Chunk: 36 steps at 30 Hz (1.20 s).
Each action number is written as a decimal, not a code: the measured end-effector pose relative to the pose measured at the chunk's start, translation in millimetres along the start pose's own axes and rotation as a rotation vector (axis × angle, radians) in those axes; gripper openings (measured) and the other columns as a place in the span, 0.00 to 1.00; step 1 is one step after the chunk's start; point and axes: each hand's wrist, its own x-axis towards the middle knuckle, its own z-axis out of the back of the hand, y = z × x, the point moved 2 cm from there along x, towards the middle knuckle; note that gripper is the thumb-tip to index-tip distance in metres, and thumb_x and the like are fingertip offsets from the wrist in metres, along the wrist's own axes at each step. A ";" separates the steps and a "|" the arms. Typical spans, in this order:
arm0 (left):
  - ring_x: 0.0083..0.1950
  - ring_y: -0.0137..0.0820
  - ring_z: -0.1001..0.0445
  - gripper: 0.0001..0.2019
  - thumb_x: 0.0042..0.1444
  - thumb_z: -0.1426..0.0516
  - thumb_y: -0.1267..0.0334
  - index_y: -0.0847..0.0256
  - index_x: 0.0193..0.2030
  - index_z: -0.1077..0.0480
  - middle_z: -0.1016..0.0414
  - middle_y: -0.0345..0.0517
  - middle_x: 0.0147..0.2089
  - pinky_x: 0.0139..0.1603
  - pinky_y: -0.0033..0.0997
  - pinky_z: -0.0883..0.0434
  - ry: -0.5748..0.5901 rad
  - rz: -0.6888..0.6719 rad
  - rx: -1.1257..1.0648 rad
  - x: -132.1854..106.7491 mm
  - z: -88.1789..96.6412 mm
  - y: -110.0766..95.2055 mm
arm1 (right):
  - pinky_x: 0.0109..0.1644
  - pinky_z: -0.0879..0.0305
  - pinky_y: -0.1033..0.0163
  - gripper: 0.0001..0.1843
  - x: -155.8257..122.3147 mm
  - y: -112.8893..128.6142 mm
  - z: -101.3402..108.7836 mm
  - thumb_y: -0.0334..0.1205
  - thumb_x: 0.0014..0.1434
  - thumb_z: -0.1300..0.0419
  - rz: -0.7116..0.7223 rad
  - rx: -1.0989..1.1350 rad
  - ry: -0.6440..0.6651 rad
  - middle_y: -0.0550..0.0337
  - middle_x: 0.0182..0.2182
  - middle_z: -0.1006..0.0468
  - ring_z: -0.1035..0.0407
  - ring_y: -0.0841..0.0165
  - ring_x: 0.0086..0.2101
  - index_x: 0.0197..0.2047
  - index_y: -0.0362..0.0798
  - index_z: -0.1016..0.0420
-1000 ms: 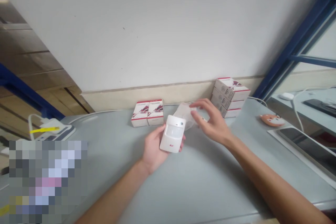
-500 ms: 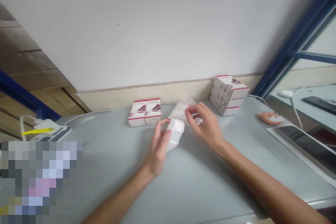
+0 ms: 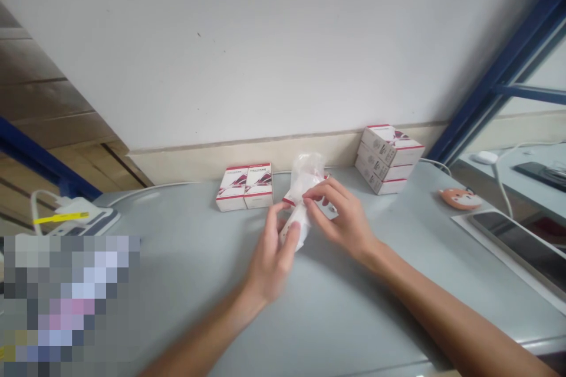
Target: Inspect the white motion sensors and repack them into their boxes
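My left hand [image 3: 272, 253] is closed round a white plastic motion sensor [image 3: 297, 232], its thumb lying along the near side. At the sensor's far end, the fingertips of my right hand [image 3: 338, 212] are pinched together, and what is between them is too small or hidden to make out. Just behind both hands lies a crumpled clear plastic bag [image 3: 308, 168]. Red-and-white edges of a box show beneath the bag, mostly covered by it and my hands.
Two white-and-red boxes [image 3: 245, 187] stand side by side left of my hands. A stack of similar boxes [image 3: 387, 159] is at the right by the wall. Further right are an orange animal-faced object [image 3: 460, 198] and a dark phone-like slab [image 3: 517, 244]. A power strip [image 3: 91, 221] sits at left.
The sensor has turned in my left hand, so its windowed face no longer shows. My right fingertips have moved left and down onto its far end, covering the small metal pin seen before.
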 end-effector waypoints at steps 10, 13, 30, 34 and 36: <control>0.39 0.38 0.26 0.20 0.64 0.36 0.51 0.52 0.59 0.28 0.19 0.45 0.44 0.41 0.32 0.35 -0.092 -0.005 0.043 2.2 3.2 -2.7 | 0.38 0.30 0.56 0.05 -1.8 -2.8 -0.5 0.36 0.71 0.41 0.000 -0.043 0.050 0.56 0.39 0.21 0.25 0.62 0.39 0.45 0.55 0.24; 0.40 0.37 0.26 0.21 0.66 0.39 0.44 0.52 0.59 0.29 0.20 0.45 0.46 0.40 0.33 0.32 -0.140 0.071 0.026 8.3 7.2 0.1 | 0.40 0.28 0.56 0.05 -2.0 -5.5 -0.2 0.36 0.72 0.41 0.006 -0.061 0.071 0.54 0.42 0.21 0.24 0.61 0.42 0.47 0.55 0.25; 0.38 0.31 0.26 0.17 0.68 0.40 0.50 0.55 0.58 0.30 0.22 0.43 0.46 0.40 0.29 0.30 -0.029 -0.022 -0.308 23.1 11.8 8.8 | 0.51 0.26 0.55 0.09 -4.7 3.1 -4.5 0.33 0.72 0.43 0.091 0.030 0.176 0.55 0.49 0.20 0.23 0.62 0.48 0.51 0.55 0.26; 0.39 0.33 0.26 0.16 0.67 0.39 0.49 0.55 0.55 0.31 0.22 0.41 0.42 0.41 0.31 0.30 -0.002 0.013 -0.252 20.9 11.5 11.5 | 0.54 0.27 0.53 0.13 -5.4 3.6 -4.2 0.35 0.73 0.42 0.093 -0.001 0.179 0.53 0.52 0.20 0.24 0.60 0.50 0.58 0.55 0.26; 0.39 0.33 0.25 0.16 0.67 0.39 0.49 0.53 0.55 0.33 0.22 0.40 0.42 0.41 0.32 0.30 -0.003 0.028 -0.284 20.1 10.3 12.1 | 0.55 0.27 0.52 0.17 -6.9 2.8 -4.9 0.36 0.73 0.42 0.100 -0.019 0.191 0.51 0.53 0.21 0.25 0.59 0.51 0.62 0.54 0.26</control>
